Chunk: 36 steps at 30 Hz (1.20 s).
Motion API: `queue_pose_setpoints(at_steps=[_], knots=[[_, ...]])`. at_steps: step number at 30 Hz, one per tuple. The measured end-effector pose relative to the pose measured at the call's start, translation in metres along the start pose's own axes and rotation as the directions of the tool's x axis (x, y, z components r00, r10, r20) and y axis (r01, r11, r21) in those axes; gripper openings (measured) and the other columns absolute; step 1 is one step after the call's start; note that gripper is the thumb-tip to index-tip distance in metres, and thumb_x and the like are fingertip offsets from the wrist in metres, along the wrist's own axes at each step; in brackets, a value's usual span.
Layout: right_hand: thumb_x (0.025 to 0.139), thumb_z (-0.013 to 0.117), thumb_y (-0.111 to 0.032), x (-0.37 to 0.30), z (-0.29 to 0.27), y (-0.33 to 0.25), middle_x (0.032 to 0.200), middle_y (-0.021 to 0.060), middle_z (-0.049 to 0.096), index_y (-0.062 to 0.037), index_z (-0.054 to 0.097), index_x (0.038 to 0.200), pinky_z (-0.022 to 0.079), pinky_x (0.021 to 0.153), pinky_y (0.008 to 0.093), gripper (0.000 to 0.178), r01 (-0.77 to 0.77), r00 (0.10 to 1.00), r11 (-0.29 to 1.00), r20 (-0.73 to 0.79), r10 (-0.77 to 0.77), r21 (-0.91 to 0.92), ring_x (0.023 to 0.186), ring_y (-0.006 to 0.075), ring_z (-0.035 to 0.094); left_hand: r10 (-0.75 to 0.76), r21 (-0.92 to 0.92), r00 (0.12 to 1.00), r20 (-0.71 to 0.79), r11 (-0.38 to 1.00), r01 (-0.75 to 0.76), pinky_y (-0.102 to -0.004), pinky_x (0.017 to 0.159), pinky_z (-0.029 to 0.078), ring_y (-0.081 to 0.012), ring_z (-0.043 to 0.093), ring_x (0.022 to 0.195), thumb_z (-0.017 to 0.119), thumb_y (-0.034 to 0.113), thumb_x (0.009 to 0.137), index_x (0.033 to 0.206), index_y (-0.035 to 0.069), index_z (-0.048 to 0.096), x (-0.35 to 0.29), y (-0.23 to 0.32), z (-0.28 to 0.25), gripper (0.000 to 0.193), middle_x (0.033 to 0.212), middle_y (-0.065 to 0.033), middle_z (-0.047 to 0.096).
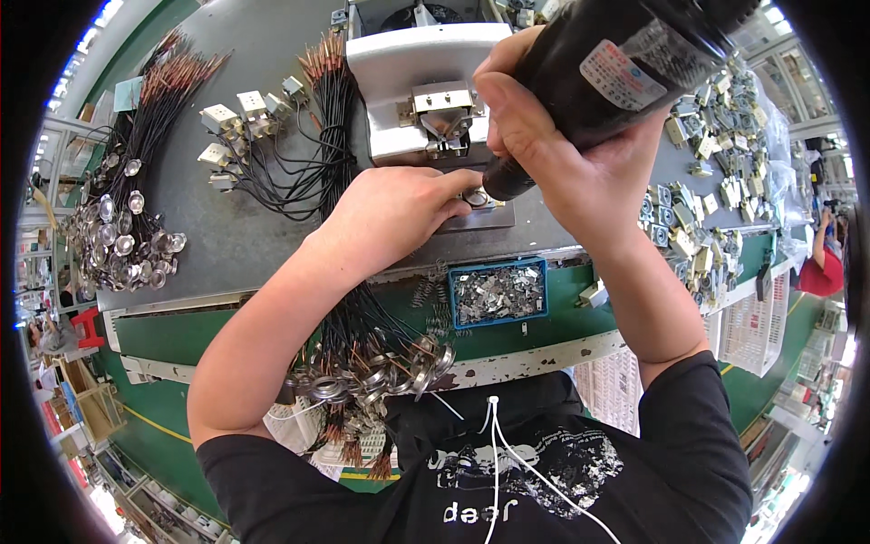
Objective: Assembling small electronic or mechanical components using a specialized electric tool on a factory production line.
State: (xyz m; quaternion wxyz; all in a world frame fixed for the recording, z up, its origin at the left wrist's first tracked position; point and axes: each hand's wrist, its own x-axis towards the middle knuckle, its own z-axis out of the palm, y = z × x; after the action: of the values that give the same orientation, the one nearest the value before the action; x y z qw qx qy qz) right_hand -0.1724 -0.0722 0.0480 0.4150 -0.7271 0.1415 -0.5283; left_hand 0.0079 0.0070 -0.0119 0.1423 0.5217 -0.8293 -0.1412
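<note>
A: What are the hands holding?
B: The right hand (566, 145) is wrapped firmly around a black power tool (616, 82). The left hand (394, 208) has thumb and forefinger pinched at the edge of a small round metal piece (475, 196).

A: Where exactly is that piece?
B: On a flat metal plate (494, 218), in front of the silver fixture (426, 68), right under the tool's narrow end.

A: Can you see the tool's tip on it?
B: No, the tool's own body hides it, so I can't tell whether they touch. Its upper end is cut off by the frame, the fingers behind it are mostly out of sight, and the left hand's other fingers curl under the palm.

A: And the surfaces?
B: The tool is a smooth, glossy cylinder with a pale label, tapering downward. The fixture has a shiny, curved face. Beside it, thin black wires (333, 118) are bunched, with coppery ends; the left forearm covers part of them. A blue plastic tray (498, 266) holds jumbled metal bits (498, 296), too small to make out singly.

A: How are the arms set?
B: Both elbows bent: left palm down, forearm slanting inward; right wrist raised, the tool tilted.
</note>
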Motion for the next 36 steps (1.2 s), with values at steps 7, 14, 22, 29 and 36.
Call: queue_pose_setpoints(at_steps=[7,14,22,29,36], knots=[[0.084,0.078,0.006,-0.001,0.011,-0.007,0.099,0.0092,0.072,0.0003,0.061,0.116,0.058,0.076,0.0274,0.037,-0.206,0.978,0.939,0.030,0.206,0.275,0.089,0.0132,0.070,0.002,0.037,0.999,-0.046,0.999,0.000,-0.0432,0.072,0.057,-0.0293,0.071,0.086,0.063,0.031,0.098,0.123,0.015,0.066,-0.002,0.003,0.004,0.030,0.089,-0.0082,0.072],[0.090,0.075,-0.003,0.008,-0.030,-0.048,0.107,0.0142,0.072,0.0039,0.065,0.118,0.057,0.076,0.0268,0.030,-0.112,0.994,0.952,0.029,0.108,0.285,0.086,0.0132,0.070,0.218,0.243,0.965,-0.144,0.954,-0.179,-0.0362,0.077,0.051,-0.0215,0.066,0.090,0.068,0.019,0.084,0.108,0.013,0.068,-0.003,0.039,0.000,0.024,0.094,-0.0027,0.061],[0.102,0.065,-0.016,0.035,-0.010,-0.050,0.082,0.0104,0.064,0.0032,0.061,0.123,0.054,0.054,0.0281,0.029,-0.014,0.953,0.998,-0.304,-0.004,-0.059,0.059,0.0143,0.063,0.390,0.088,0.858,0.334,0.894,-0.440,-0.0344,0.080,0.047,-0.0185,0.062,0.095,0.066,0.017,0.083,0.086,0.013,0.065,-0.009,0.056,0.030,0.005,0.089,-0.0009,0.062],[0.090,0.076,0.002,0.040,0.030,-0.029,0.083,0.0045,0.069,-0.0005,0.060,0.109,0.053,0.053,0.0258,0.025,-0.013,0.918,0.987,-0.389,0.074,0.158,0.060,0.0121,0.065,0.327,-0.136,0.921,0.210,0.943,-0.304,-0.0416,0.079,0.052,-0.0283,0.068,0.088,0.066,0.011,0.080,0.095,0.008,0.066,-0.008,0.054,0.025,0.015,0.085,-0.0074,0.067],[0.088,0.074,0.006,0.039,0.037,-0.032,0.078,0.0045,0.069,0.0006,0.066,0.099,0.052,0.054,0.0244,0.015,-0.089,0.932,0.988,-0.341,0.126,0.124,0.063,0.0116,0.067,0.328,-0.183,0.912,0.246,0.940,-0.289,-0.0430,0.073,0.051,-0.0288,0.067,0.082,0.066,0.015,0.082,0.094,0.006,0.062,-0.010,0.054,0.028,0.015,0.082,-0.0078,0.064]])
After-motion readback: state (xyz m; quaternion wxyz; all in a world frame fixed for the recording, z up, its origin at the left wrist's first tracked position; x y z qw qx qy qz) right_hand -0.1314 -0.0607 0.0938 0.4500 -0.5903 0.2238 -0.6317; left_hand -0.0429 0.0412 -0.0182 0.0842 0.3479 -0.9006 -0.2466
